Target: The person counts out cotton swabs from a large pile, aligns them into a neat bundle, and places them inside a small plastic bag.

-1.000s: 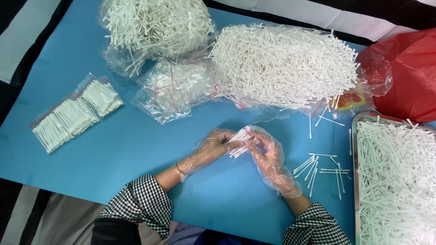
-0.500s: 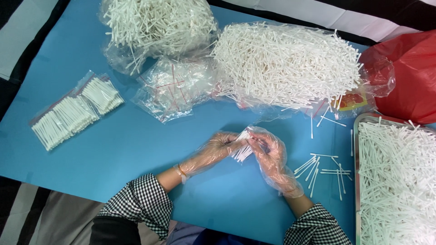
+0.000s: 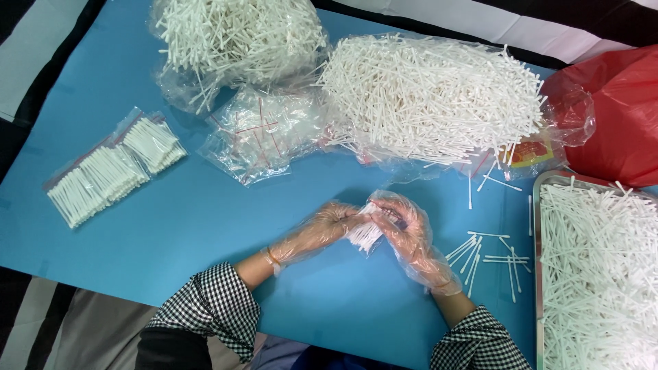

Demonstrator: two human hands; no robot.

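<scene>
Both my hands wear clear plastic gloves and meet over the blue table (image 3: 205,226). Between them is a small bundle of white cotton swabs (image 3: 363,235). My left hand (image 3: 322,229) grips the bundle from the left. My right hand (image 3: 406,226) curls over it from the right, fingers closed on the swab ends. The bundle is tilted, its lower ends fanning toward me. Part of it is hidden under my fingers.
Large heaps of swabs on plastic lie at the back (image 3: 439,96) and back left (image 3: 236,38). A pile of empty clear bags (image 3: 264,133) sits between. Filled bags (image 3: 113,168) lie left. A metal tray of swabs (image 3: 596,267), loose swabs (image 3: 480,253), and a red bag (image 3: 617,116) are right.
The two hands with the bundle shifted slightly down and right, and the fingers have closed tighter around the swabs. Everything else stays put.
</scene>
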